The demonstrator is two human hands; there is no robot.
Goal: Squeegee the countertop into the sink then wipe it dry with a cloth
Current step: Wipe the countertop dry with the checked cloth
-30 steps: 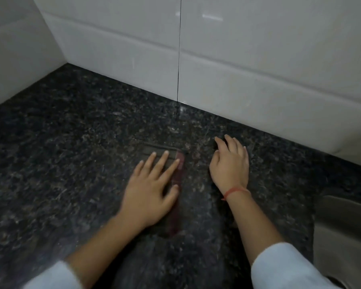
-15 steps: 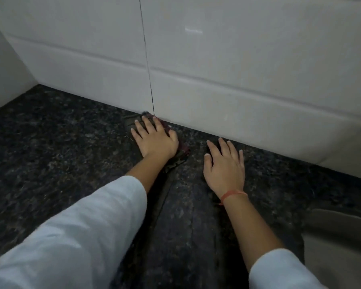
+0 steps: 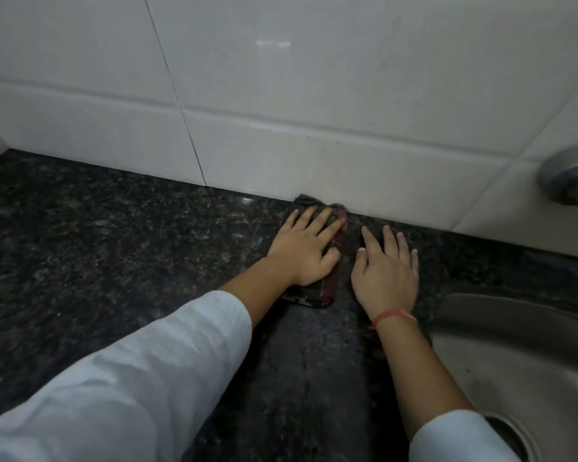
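A dark cloth with a red-brown edge stripe (image 3: pixel 331 280) lies flat on the black speckled granite countertop (image 3: pixel 114 248), its far end touching the white tiled wall. My left hand (image 3: pixel 306 251) presses flat on the cloth, fingers spread, covering most of it. Just right of the cloth, my right hand (image 3: pixel 386 271) rests palm down on bare granite with fingers apart and holds nothing; a red thread circles its wrist. The steel sink (image 3: pixel 514 361) begins right of that hand. No squeegee is in view.
White wall tiles (image 3: pixel 314 95) rise straight from the back of the counter. A metal tap fitting (image 3: pixel 571 175) juts from the wall at the far right above the sink. The sink drain (image 3: pixel 518 438) shows at the bottom right. Granite stretches away to the left.
My left hand has slid the cloth to the right along the foot of the wall, ending beside my right hand. The view has shifted right, so more of the sink and the tap show.
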